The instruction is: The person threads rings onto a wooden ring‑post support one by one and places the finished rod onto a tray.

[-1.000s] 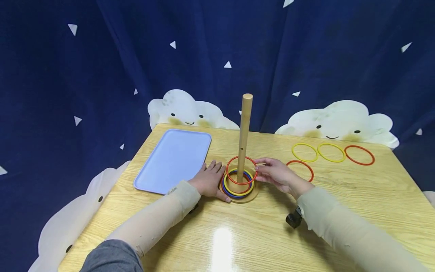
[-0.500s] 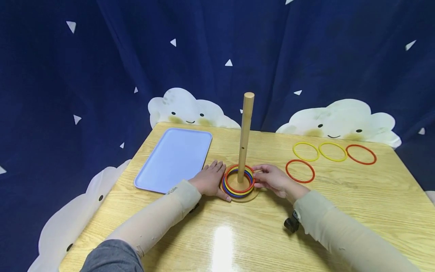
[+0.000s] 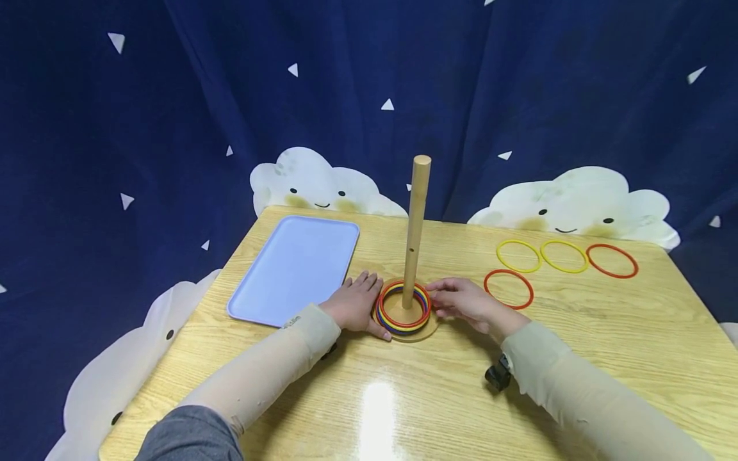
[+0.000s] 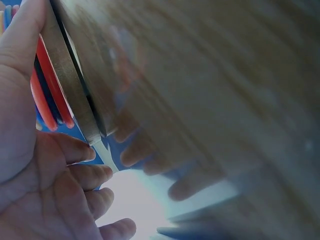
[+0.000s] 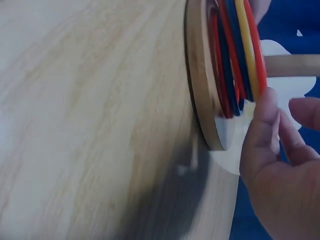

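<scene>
Currently, your left hand (image 3: 353, 306) is grasping nothing; its fingers are lying extended and slightly spread, palm down, at the left of the round wooden base (image 3: 428, 328). Its thumb is reaching along the near rim, so the hand is bracketing the base; how firmly it is pressing, you cannot tell from these views.

Your right hand (image 5: 285, 175) is likewise holding nothing clenched: its digits are extending loosely, gently bent, one fingertip touching the outer edge of the top red ring (image 5: 258, 52), another digit standing clear. That ring is lying uppermost on the stack of red, blue and yellow rings (image 5: 240, 50), which is encircling the foot of the upright post (image 3: 416, 230).

Pose: your left arm (image 3: 259, 368) is slanting inward from lower left; your right arm (image 3: 594, 390) is slanting in from lower right, fingers pointing left towards the post.

On the worktop (image 3: 438, 403), a loose red ring (image 3: 486, 286) is lying near your right hand, and a blue tray (image 3: 294, 269) is lying just left of your left hand.
</scene>
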A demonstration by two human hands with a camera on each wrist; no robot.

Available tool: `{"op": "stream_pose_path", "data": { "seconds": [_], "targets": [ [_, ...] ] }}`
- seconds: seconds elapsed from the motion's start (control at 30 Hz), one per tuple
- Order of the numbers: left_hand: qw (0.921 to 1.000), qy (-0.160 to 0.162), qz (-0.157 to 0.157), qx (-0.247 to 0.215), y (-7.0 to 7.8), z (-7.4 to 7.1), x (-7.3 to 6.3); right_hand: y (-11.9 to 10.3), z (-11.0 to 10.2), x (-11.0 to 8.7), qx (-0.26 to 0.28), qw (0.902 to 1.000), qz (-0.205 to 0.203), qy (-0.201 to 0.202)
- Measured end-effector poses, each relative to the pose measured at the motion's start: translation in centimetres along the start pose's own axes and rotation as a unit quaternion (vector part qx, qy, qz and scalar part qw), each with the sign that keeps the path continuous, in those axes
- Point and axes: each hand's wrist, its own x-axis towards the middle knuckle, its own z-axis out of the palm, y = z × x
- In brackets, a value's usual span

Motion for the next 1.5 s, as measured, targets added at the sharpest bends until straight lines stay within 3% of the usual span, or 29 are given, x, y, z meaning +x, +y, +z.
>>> {"op": "stream_pose_path", "data": {
  "seconds": [0.2, 0.37, 0.63, 0.73, 1.07, 1.3, 1.5],
  "targets": [
    [1.0000, 0.001, 0.002, 0.002, 0.2, -0.1, -0.2, -0.4, -1.5, -0.7, -0.009, 0.9999, 0.011, 0.008],
    [1.0000, 0.001, 0.000, 0.005, 0.3, -0.2, -0.4, -1.0, -4.3, -1.8, -0.016, 0.9992, 0.006, 0.037],
    [1.0000, -0.007, -0.003, 0.000, 0.3, -0.3, -0.4, -0.4, -10.0, -4.1, 0.089, 0.9913, -0.027, 0.094],
    [1.0000, -0.005, -0.003, -0.002, 0.3, -0.2, -0.4, 0.0, -11.6, -5.0, 0.101, 0.9886, -0.032, 0.106],
    [1.0000, -0.007, 0.000, 0.003, 0.2, -0.2, -0.3, 2.2, -16.0, -6.1, 0.025, 0.9835, 0.011, 0.179],
    [0.9999, -0.012, -0.005, 0.001, 0.1, -0.1, -0.3, 2.9, -16.3, -5.9, -0.073, 0.9748, 0.036, 0.208],
    [0.9999, -0.012, -0.004, -0.001, 0.1, -0.1, -0.2, 3.6, -16.4, -5.3, -0.092, 0.9673, 0.042, 0.232]
  ]
}}
